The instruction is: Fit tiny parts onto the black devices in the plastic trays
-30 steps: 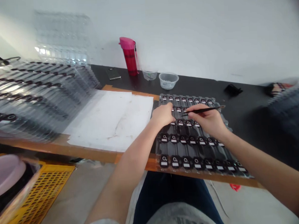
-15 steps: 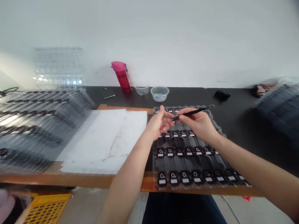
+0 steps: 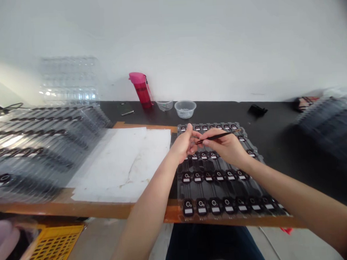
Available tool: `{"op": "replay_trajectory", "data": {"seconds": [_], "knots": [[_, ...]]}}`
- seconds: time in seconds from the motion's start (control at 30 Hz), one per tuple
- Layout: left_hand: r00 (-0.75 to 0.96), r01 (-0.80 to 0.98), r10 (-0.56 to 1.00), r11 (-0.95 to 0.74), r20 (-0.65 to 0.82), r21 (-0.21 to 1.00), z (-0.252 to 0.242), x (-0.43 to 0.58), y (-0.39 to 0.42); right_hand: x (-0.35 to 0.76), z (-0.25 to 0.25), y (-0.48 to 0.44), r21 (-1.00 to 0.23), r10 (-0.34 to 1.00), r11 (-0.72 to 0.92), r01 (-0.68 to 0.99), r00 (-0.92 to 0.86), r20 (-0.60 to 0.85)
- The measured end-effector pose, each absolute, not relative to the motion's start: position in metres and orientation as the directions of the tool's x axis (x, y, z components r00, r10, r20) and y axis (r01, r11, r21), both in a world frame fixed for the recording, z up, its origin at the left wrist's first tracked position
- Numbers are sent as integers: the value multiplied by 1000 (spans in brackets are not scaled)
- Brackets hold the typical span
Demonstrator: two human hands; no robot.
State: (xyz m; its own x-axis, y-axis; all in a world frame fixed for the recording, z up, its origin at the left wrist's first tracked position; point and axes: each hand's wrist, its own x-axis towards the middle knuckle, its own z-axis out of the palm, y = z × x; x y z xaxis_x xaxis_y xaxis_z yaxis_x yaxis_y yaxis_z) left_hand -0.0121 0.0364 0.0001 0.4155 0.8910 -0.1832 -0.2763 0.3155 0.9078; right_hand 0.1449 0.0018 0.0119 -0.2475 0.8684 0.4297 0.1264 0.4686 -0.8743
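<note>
Black tweezers sit pen-style in the right hand, whose fingers are closed firmly around the shank, with the tips pointing left towards the left hand. Its fingers are curled and partly closed, just beside the tweezer tips; we cannot tell whether they hold anything small. Both hands hover over the far half of a clear plastic tray, which lies at the near right of the bench and holds rows of black modules with white labels.

We judge the tips the main risk: a slip could scratch a module or flick away a small part. A sleeve or wrist dragged across the rows could also unseat modules, and the tray's near edge sits close to the bench edge, where a knock could tip it.

To the left, white paper sheets cover an orange-brown wooden board, with stacked clear trays beyond. On the black bench stand a pink-capped red bottle and a clear tub against a white wall. A yellow crate sits on the floor at near left.
</note>
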Motion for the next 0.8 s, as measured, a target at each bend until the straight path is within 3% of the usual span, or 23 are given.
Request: {"op": "replay_trajectory", "data": {"seconds": [0.8], "knots": [[433,-189,872,337,-230,923,8,-10,30,152,19,3,-807,811,552,211,-359,461]]}}
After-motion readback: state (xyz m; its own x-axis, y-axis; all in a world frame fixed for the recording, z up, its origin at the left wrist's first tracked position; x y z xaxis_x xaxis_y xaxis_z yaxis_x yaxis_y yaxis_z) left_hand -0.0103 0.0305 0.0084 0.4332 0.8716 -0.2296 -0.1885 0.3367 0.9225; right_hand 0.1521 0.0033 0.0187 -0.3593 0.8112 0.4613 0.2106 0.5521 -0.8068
